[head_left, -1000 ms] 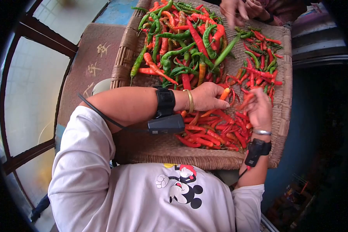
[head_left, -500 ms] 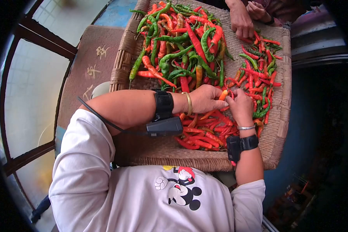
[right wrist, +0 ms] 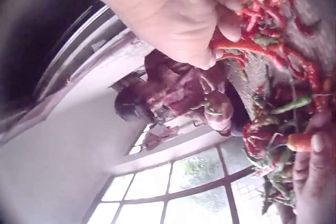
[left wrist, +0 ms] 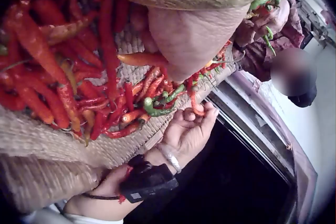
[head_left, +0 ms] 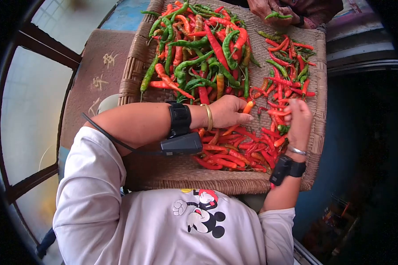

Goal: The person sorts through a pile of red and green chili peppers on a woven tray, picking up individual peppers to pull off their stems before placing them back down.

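My left hand (head_left: 229,111) pinches an orange chili pepper (head_left: 248,107) between thumb and fingers, over the gap between the heaps. To its right, my right hand (head_left: 300,121) is raised at the basket's right side. It pinches a red chili pepper (right wrist: 236,45) between thumb and fingers, its length pointing away from the palm in the right wrist view. Below both hands lies a heap of red chili peppers (head_left: 234,154). Beyond the left hand is a large heap of mixed green and red chili peppers (head_left: 203,53). A smaller mixed heap (head_left: 292,66) lies beyond the right hand.
All the heaps lie on a shallow woven tray (head_left: 185,174) with a thick rim, close to my body. Another person's hands (head_left: 263,8) hold green chili peppers (head_left: 278,15) at the far edge. A reddish-brown board (head_left: 104,66) and windows are on the left.
My right hand went left to the left hand, then back right with a red chili pepper. The other person's hand reached into the right heap and drew back. My left hand kept its orange pepper.
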{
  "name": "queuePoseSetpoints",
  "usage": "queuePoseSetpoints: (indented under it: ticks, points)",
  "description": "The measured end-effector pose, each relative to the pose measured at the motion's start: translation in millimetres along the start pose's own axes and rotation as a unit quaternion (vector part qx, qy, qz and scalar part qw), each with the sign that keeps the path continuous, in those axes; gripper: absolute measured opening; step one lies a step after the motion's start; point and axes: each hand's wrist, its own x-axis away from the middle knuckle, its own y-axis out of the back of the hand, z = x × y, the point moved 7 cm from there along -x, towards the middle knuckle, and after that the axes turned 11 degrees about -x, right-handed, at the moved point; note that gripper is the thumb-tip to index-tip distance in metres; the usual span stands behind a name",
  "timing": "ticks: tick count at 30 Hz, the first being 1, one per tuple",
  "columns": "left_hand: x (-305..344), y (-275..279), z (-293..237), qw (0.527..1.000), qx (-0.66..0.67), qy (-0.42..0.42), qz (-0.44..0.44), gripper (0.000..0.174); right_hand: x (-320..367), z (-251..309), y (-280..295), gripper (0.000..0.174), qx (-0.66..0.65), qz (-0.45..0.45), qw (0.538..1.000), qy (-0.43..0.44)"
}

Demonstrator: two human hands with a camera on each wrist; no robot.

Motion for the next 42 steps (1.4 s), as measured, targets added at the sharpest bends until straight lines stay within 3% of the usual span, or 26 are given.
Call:
queuePoseSetpoints:
  ticks: [2,6,8,9,10,12,13,16,17,18,20,21,23,24,27,30,35,42]
  points:
    - [1.4,1.1,1.7,0.999,-0.036,0.02,0.014,0.022,-6.0,8.1,22.5,0.016,-0.1,-0.004,0.994,0.048]
    - [-2.1,-7.0,6.8,0.997,0.038,0.056,0.026,0.021,-13.2,14.9,61.4,0.027,-0.206,-0.086,0.969,0.109]
    - [0.7,-0.4,3.9,1.0,0.016,0.022,0.009,0.021,-8.0,22.1,80.6,0.042,-0.046,-0.238,0.954,0.176]
    - [-0.6,0.5,2.8,1.0,-0.018,0.009,0.0,0.021,-12.6,21.8,85.6,0.043,0.054,-0.232,0.96,0.15]
    - [-4.3,-3.3,2.4,1.0,-0.014,0.003,0.007,0.021,-10.5,32.0,78.8,0.038,0.28,-0.194,0.914,0.222]
    - [-2.9,-5.4,12.8,0.998,0.026,0.049,0.027,0.022,-14.8,11.0,70.8,0.033,0.351,-0.106,0.924,0.11]
    - [0.1,-4.1,15.8,0.998,0.023,0.057,0.026,0.022,-16.5,3.1,66.6,0.032,0.425,-0.068,0.897,0.095]
    - [-3.0,-2.7,9.1,1.0,0.009,0.017,0.013,0.023,-15.6,-7.0,60.3,0.03,0.483,-0.019,0.874,0.039]
    - [-2.2,-2.5,7.7,1.0,0.004,0.016,0.016,0.023,-15.5,-5.9,60.3,0.025,0.498,-0.025,0.856,0.138]
    - [-2.0,-3.0,6.3,1.0,0.003,0.013,0.017,0.023,-14.2,-3.5,61.8,0.025,0.499,-0.028,0.855,0.139]
    - [-2.1,-3.4,9.7,0.999,0.0,0.034,0.023,0.022,-16.6,-11.1,61.6,0.02,0.403,0.018,0.914,0.055]
    - [-2.3,-2.2,10.5,0.999,0.0,0.032,0.019,0.022,-15.7,-7.2,58.8,0.02,0.404,0.019,0.913,0.059]
    - [-2.9,-3.4,10.7,1.0,-0.007,0.017,0.015,0.022,-9.1,-4.6,52.4,0.014,0.244,0.039,0.969,0.015]
    - [-2.6,-3.8,7.7,1.0,-0.005,0.013,0.016,0.022,-5.6,1.8,48.7,0.014,0.247,0.036,0.968,0.016]
    - [-0.6,-1.1,7.0,0.998,-0.03,0.043,0.029,0.022,-2.7,10.3,47.2,0.011,0.049,-0.012,0.999,0.012]
    - [-0.7,-2.3,6.2,0.999,-0.028,0.014,0.026,0.022,-7.2,10.1,64.2,0.011,-0.062,-0.026,0.997,0.026]
    - [-0.3,-1.8,4.2,0.999,-0.013,0.026,0.023,0.022,-7.6,5.9,74.3,0.016,-0.113,-0.073,0.991,0.012]
    - [-1.3,-3.0,9.4,1.0,-0.014,0.015,0.02,0.023,-9.1,0.0,47.0,0.024,-0.099,0.014,0.995,-0.014]
